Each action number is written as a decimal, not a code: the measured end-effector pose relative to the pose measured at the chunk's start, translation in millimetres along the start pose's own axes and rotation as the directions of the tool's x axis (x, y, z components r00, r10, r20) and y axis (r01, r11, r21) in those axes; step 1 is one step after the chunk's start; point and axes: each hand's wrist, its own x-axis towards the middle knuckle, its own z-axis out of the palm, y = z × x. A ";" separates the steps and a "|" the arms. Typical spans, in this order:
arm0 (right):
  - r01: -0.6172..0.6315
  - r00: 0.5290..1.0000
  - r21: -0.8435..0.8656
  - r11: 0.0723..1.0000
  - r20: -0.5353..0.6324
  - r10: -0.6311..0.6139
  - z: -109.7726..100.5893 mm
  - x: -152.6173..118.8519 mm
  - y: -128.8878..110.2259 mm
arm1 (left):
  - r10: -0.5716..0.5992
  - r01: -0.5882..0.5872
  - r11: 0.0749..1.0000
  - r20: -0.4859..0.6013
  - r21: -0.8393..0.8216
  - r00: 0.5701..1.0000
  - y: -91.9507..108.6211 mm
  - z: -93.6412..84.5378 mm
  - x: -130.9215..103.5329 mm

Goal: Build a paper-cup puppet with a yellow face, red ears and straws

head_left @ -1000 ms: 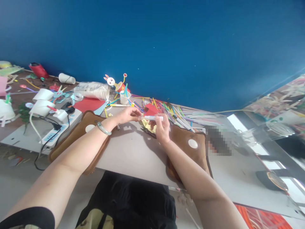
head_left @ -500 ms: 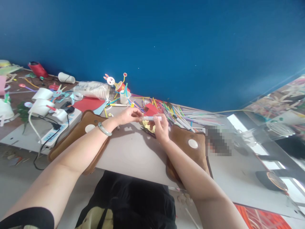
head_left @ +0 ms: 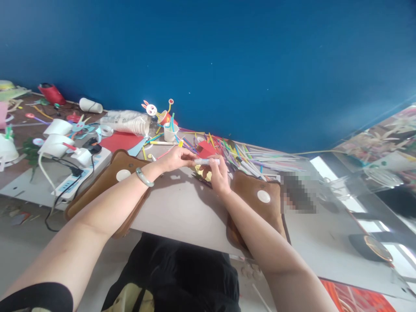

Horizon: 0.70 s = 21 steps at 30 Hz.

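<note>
My right hand (head_left: 219, 173) is closed round a slim white marker-like pen (head_left: 207, 161), held roughly level above the table. At the pen's left end, the fingers of my left hand (head_left: 177, 159) are pinched together; whether a cap or something small is between them I cannot make out. Just below the pen lies a piece of yellow paper (head_left: 204, 174), partly hidden by my right fingers, with a dark thin tool, perhaps scissors, beside it. Red paper (head_left: 206, 149) lies just behind my hands.
Brown cushions (head_left: 256, 195) flank my arms. Many coloured straws or pipe cleaners (head_left: 240, 154) lie along the blue wall. A paper cup (head_left: 170, 131), a bag of stacked cups (head_left: 125, 122) and a power strip (head_left: 82, 173) with cables are at left.
My left hand has shifted very slightly right and down at the pen's end. My right hand stays almost still with the pen.
</note>
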 end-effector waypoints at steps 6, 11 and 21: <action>-0.030 0.998 -0.018 0.999 0.058 0.031 -2.0 1.3 0.3 | 0.009 -0.009 1.000 0.022 0.012 1.000 -0.1 -0.6 -0.4; -0.030 0.995 -0.015 0.999 0.092 0.031 -1.0 0.2 -0.6 | 0.023 -0.023 1.000 0.022 0.012 0.999 -1.0 0.9 0.2; -0.058 0.950 -0.500 0.864 -0.293 -0.106 -39.1 23.7 7.4 | 0.028 0.131 0.844 -0.287 0.520 0.957 -6.6 -27.4 1.8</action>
